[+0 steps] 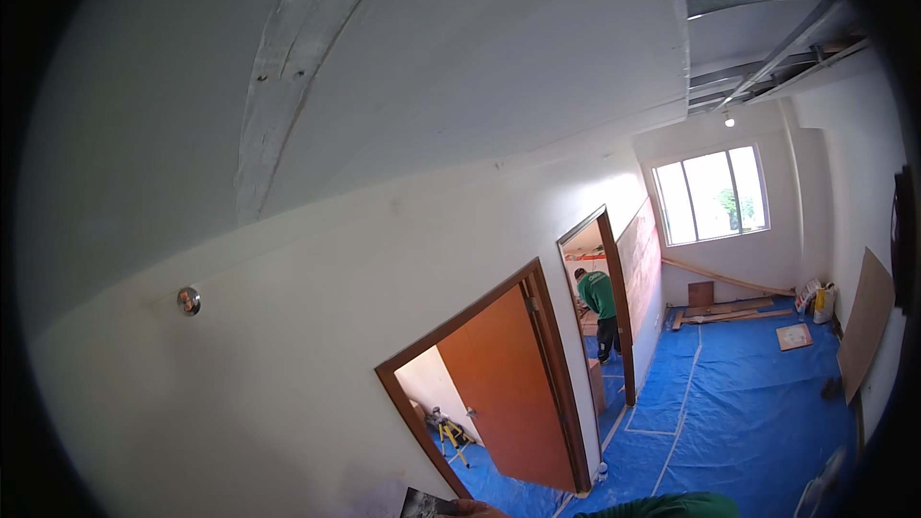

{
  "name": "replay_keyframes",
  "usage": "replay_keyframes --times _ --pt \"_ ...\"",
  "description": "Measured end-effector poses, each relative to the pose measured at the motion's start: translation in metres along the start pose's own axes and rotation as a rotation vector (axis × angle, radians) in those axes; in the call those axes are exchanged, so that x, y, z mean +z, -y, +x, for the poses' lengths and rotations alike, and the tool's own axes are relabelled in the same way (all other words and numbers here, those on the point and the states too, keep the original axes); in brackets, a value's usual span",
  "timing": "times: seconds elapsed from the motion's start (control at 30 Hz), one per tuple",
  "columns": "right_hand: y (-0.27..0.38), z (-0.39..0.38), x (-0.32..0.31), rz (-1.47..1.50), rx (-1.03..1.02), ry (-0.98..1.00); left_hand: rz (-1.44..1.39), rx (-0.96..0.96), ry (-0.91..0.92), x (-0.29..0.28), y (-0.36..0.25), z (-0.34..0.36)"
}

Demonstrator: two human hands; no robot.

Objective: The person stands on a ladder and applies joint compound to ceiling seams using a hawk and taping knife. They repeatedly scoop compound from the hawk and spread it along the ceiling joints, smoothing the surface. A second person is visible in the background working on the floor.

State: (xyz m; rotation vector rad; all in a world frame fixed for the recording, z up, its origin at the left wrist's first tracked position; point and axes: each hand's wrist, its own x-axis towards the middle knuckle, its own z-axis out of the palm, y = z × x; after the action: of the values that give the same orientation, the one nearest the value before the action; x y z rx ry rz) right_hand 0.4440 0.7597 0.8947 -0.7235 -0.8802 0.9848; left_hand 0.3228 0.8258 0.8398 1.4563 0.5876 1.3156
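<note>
At the lower edge, my right hand (477, 509) is partly in the picture, with a green sleeve (662, 506) to its right. Its visible fingers close on a dark, flat, square-cornered blade (423, 503) with pale grey smears, which looks like a putty knife; its handle is out of the picture. The blade shows against the white wall (288, 384), but I cannot tell whether it touches it. Overhead, a pale filled seam (288, 67) runs along the grey ceiling board (460, 48). My left hand is out of view.
An orange-brown door (504, 384) stands ajar; a yellow-legged tripod (448, 436) shows beyond it. In the farther doorway a person in green (599, 297) bends over. Blue sheeting (739, 403) covers the floor. Wood boards (734, 312) lie below the window (715, 197). Metal ceiling framing (767, 53) is exposed.
</note>
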Motion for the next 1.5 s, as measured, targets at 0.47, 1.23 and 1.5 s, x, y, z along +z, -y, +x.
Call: replay_keyframes --times 0.47,1.23,1.5 --pt "0.538 -0.013 0.109 -0.532 -2.24 -0.643 0.639 0.557 0.045 -0.103 0.089 0.011" --pt "0.563 -0.016 0.174 -0.519 -2.429 -1.134 0.617 0.109 0.083 -0.128 0.074 -0.038" --pt "0.555 -0.022 0.176 -0.459 -2.381 -0.944 0.601 0.14 0.059 -0.124 0.071 -0.041"
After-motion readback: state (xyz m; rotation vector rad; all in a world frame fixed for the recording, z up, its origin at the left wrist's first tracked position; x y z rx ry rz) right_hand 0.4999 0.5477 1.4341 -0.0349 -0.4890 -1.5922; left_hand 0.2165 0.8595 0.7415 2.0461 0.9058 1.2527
